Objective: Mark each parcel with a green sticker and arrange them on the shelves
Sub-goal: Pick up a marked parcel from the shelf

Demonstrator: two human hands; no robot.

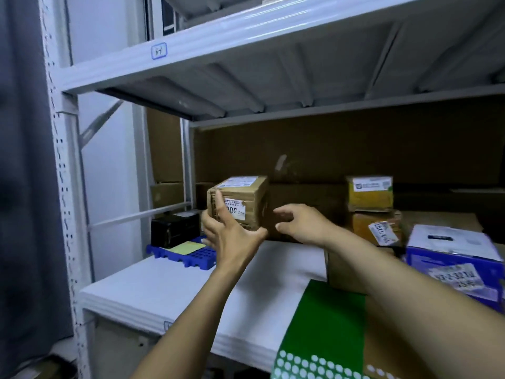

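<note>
Several parcels (370, 192) on the white shelf (164, 291)

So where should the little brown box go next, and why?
Probably lower the little brown box, held up by the left hand alone, onto the white shelf board just beneath. The right hand is open and off it, and that spot lies bare.

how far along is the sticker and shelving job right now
Done: two yellow parcels sit stacked at the back of the shelf, a blue-and-white box beside them; stickers on them cannot be made out. In hand: the left hand holds a brown cardboard parcel over the shelf, right hand open beside it. Left: setting it down. The green sticker sheet shows rows of white spots.
</note>
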